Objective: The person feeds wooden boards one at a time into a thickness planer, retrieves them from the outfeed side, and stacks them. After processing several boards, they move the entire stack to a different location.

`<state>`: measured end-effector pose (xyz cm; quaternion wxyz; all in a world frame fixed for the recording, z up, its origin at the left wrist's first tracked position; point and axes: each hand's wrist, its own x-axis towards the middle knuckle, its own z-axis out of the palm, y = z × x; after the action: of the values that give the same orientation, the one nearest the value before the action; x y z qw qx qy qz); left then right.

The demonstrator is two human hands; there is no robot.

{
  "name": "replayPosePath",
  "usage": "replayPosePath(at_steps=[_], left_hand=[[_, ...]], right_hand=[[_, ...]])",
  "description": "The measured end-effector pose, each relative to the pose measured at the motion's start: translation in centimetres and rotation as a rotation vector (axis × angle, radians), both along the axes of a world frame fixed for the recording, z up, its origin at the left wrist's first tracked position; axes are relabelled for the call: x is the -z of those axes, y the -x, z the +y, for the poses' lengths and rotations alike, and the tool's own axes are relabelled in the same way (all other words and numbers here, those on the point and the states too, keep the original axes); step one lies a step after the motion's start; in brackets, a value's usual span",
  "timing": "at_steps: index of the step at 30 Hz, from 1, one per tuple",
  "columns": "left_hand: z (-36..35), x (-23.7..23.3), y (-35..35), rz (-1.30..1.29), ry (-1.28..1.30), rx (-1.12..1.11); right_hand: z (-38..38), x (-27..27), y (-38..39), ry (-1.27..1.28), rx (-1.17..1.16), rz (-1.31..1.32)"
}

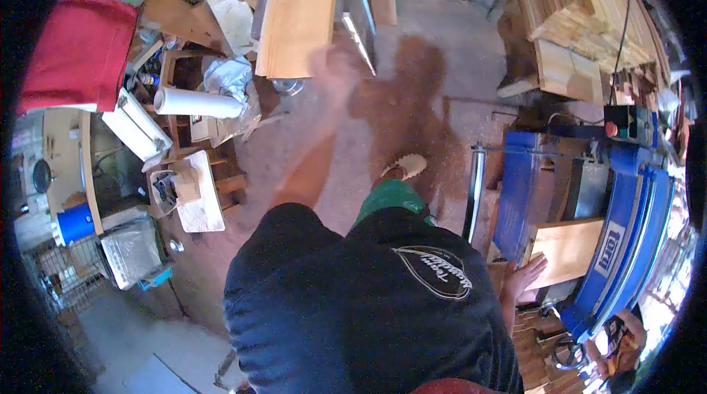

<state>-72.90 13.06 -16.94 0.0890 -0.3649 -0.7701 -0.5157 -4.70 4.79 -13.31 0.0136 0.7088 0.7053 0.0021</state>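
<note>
A light wooden board (571,250) lies across the blue machine marked "torq" (589,298). At the near end of that board is my right hand (526,274), its fingers stretched out against the wood and not wrapped round it. My left arm reaches forward over the floor. Smeared by motion, my left hand (335,70) is beside the end of a stack of wide yellowish boards (298,33); whether it touches them I cannot make out, and its fingers do not show clearly.
Piled lumber (574,11) stands at the upper right. On the left are a red cloth-covered item (81,51), a white roll (197,103) and a white-topped stool (202,199). An upright metal post (476,195) rises beside the machine. Another person (622,342) is at the lower right.
</note>
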Motion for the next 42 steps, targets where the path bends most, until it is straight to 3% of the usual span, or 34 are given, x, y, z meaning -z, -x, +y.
replayPosePath(at_steps=[1,3,4,6,7,9,10,12,15,17,22,27,34,42], left_hand=[[-2.2,-1.4,3.1,0.200,0.020,-0.265],[-6.6,3.9,10.5,-0.122,-0.131,-0.517],[-7.0,5.0,10.8,-0.126,-0.135,-0.525],[-7.8,6.2,10.7,-0.961,-0.436,-0.326],[-7.6,5.5,9.8,-0.961,-0.438,-0.327],[-6.0,3.3,7.5,-1.533,-0.619,-0.220],[-5.4,3.4,7.4,-1.535,-0.617,-0.215],[-4.5,3.6,7.2,-1.397,-0.707,-0.244],[-4.8,0.4,8.0,-1.247,-0.630,-0.173],[-4.7,-5.0,7.6,-1.239,-0.609,-0.197],[-3.5,-11.9,9.2,-1.226,-0.578,-0.103],[-1.9,-15.8,9.2,-1.180,-0.537,-0.136],[-0.1,-17.7,9.8,-1.114,-0.582,-0.133],[-0.2,-13.9,9.4,-1.151,-0.565,-0.142]], right_hand=[[0.2,0.7,-0.8,-0.007,-0.004,-0.030],[0.8,1.8,-2.2,0.024,0.019,-0.067],[1.4,2.0,-2.6,0.063,0.052,-0.102],[3.3,2.7,-3.1,0.110,0.111,-0.136],[4.3,3.7,-4.1,0.147,0.170,-0.160],[5.5,3.7,-3.6,0.190,0.293,-0.154],[6.0,3.1,-2.4,0.188,0.298,-0.152],[6.5,1.7,0.3,-0.024,-0.104,0.226],[5.2,-0.4,10.2,-0.020,-0.141,0.324],[3.4,0.6,11.5,-0.030,-0.205,0.422],[-0.5,7.2,12.3,0.518,-0.190,0.593],[-0.5,8.3,13.5,0.697,-0.138,0.629],[0.7,8.4,13.4,0.741,-0.106,0.655],[1.0,8.2,13.1,0.758,-0.075,0.685]])
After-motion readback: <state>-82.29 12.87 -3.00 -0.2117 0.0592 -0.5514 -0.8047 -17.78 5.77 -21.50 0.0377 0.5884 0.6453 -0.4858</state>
